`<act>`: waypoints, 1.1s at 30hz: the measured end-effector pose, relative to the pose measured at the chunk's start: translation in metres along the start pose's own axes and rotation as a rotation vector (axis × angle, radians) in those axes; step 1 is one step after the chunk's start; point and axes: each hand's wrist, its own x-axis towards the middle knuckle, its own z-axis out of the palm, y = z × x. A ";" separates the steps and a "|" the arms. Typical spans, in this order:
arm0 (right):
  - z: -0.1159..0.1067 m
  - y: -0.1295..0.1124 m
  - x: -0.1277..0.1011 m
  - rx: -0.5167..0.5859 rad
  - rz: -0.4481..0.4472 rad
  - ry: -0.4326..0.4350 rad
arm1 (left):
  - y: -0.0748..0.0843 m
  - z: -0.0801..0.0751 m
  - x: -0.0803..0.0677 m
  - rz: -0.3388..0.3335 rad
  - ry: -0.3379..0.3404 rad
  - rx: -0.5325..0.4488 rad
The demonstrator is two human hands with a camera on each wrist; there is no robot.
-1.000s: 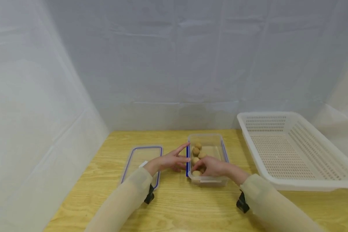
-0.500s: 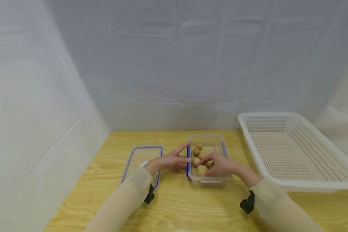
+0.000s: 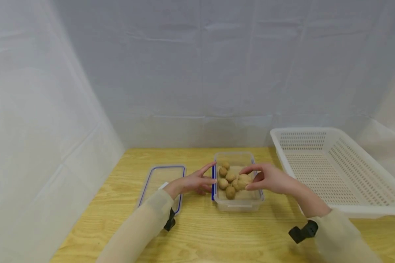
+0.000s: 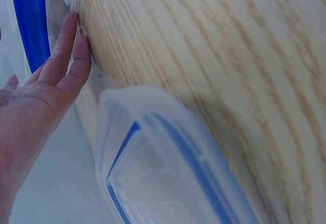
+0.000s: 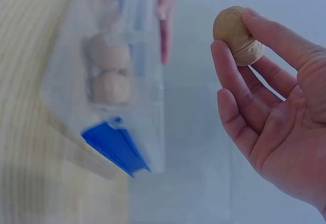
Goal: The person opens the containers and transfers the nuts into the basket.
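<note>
A clear plastic box with blue side clips holds several tan, round walnuts. Over its right side, my right hand pinches a walnut between thumb and fingertips, raised above the others. The right wrist view shows this held walnut with a dark seam across it. My left hand rests its extended fingers against the box's left side, by the blue clip. In the left wrist view, these fingers touch the clear wall.
A clear lid with a blue seal lies on the wooden table, left of the box and under the left wrist. To the right stands a large white slotted basket. White sheeting closes off the back and sides.
My right hand has moved right and upward from the box's near end, lifting a walnut. The walnuts inside have shifted. My left hand stays at the box's side.
</note>
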 end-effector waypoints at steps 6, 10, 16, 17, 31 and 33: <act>-0.017 -0.004 -0.020 0.001 -0.005 0.056 | -0.002 -0.001 0.002 -0.005 0.004 -0.004; -0.029 -0.003 -0.033 -0.025 0.006 0.106 | -0.002 -0.002 0.001 -0.005 0.003 -0.001; -0.048 -0.001 -0.051 -0.033 -0.043 0.209 | -0.002 -0.002 0.000 -0.005 0.004 0.001; -0.052 0.000 -0.054 -0.039 -0.053 0.220 | -0.002 -0.002 0.000 -0.004 0.004 0.002; -0.096 0.033 -0.097 -0.165 0.023 0.331 | -0.003 -0.002 -0.001 -0.009 0.007 0.009; -0.099 0.040 -0.101 -0.160 0.031 0.341 | -0.003 -0.002 -0.001 -0.007 0.008 0.009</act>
